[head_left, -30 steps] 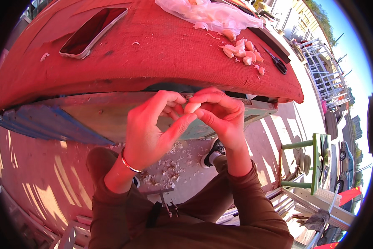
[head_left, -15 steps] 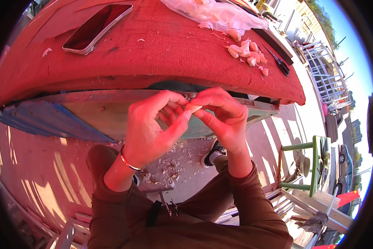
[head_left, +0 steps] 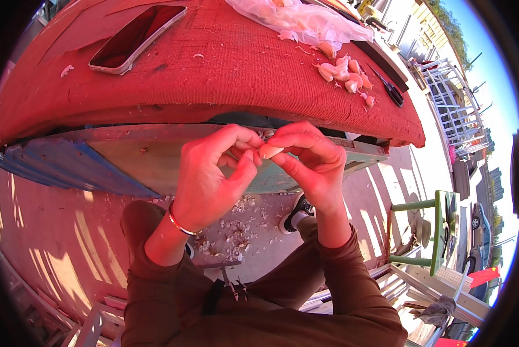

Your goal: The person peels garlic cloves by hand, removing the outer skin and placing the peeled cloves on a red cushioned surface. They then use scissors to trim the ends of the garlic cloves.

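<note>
A pale garlic clove (head_left: 271,151) sits pinched between the thumb and forefinger of my right hand (head_left: 314,159). My left hand (head_left: 216,173), with a bracelet at its wrist, is closed at the clove's left end, thumb and fingertips together. Whether a shred of skin lies in that pinch is too small to tell. Both hands are in front of the red-covered table's (head_left: 213,69) near edge. On its right part lies a small pile of garlic cloves (head_left: 345,72), beside a thin white plastic bag (head_left: 306,24) with more cloves in it.
A phone (head_left: 137,40) lies at the table's left. Right of the pile is a slim black-handled tool (head_left: 393,95), perhaps scissors. Garlic skins (head_left: 233,234) litter the ground between my feet. A green stool (head_left: 438,231) stands at the right.
My left thumb has drawn back slightly from the clove, so more of the clove shows. My right hand keeps its pinch and has barely moved.
</note>
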Demonstrator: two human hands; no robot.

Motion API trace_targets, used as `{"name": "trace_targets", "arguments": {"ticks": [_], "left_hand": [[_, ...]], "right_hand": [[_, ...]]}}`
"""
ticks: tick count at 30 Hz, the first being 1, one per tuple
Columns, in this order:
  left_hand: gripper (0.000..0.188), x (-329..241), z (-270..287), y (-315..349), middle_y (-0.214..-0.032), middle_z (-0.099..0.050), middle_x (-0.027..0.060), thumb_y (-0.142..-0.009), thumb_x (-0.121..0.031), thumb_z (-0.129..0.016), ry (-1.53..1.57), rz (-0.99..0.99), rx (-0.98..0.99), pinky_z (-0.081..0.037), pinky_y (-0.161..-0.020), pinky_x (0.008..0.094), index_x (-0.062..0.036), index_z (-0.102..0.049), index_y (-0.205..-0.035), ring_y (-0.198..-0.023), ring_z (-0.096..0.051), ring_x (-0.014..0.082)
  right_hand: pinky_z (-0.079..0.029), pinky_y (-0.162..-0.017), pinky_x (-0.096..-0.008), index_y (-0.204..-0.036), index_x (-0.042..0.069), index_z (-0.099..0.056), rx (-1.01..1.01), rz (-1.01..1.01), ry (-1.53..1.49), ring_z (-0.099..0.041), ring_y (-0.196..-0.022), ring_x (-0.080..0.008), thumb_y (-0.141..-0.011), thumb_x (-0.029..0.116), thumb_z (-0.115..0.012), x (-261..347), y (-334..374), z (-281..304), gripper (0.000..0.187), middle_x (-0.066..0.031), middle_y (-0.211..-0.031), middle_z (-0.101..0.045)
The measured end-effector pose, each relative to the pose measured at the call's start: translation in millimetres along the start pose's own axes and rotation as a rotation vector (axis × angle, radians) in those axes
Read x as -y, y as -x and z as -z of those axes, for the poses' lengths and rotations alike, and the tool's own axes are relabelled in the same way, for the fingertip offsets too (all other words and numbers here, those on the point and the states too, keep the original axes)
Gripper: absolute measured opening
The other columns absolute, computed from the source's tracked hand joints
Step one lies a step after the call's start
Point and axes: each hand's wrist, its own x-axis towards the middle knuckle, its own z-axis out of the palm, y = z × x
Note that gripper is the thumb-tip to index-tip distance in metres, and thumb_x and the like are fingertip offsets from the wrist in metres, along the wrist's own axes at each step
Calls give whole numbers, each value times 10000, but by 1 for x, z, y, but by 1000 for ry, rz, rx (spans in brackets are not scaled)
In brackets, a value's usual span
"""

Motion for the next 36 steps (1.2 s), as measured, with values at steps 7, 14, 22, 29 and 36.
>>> {"name": "trace_targets", "arguments": {"ticks": [7,14,22,29,36], "left_hand": [[116,-1,2,-1,-859,-729,73,-887,86,-680,-77,-109,-56,-561,-668,269,26,-700,-985,-738,-692,114],[151,2,-5,0,-847,-719,93,-833,72,-774,-238,-257,-168,-549,-636,275,-3,-715,-950,-677,-693,170],[171,0,-8,2,-836,-710,93,-814,76,-786,-343,-305,-212,-540,-611,288,-16,-708,-936,-663,-696,189],[157,0,-8,4,-822,-694,84,-811,112,-762,-391,-306,-215,-560,-666,275,15,-693,-913,-710,-693,162],[190,7,1,1,-811,-676,81,-791,49,-769,-441,-295,-169,-540,-593,313,-39,-666,-925,-631,-662,211]], "right_hand": [[-610,-913,-360,-1130,-46,-760,-49,16,12,-712,-1038,-219,-894,-154,-728,0,0,-1,261,-147,-1139,-682],[-587,-842,-319,-1119,19,-779,-102,210,316,-724,-970,-206,-852,-119,-772,-2,-2,-4,300,-101,-1065,-725],[-582,-783,-324,-1085,35,-786,-124,346,606,-718,-926,-240,-802,-120,-791,4,0,-11,322,-100,-1046,-723],[-590,-796,-335,-1103,19,-772,-99,424,694,-732,-913,-242,-770,-145,-808,3,0,-14,373,-131,-1032,-731],[-589,-868,-337,-1130,-9,-767,-79,87,116,-719,-990,-222,-849,-146,-763,2,5,-11,313,-128,-1097,-708]]}}
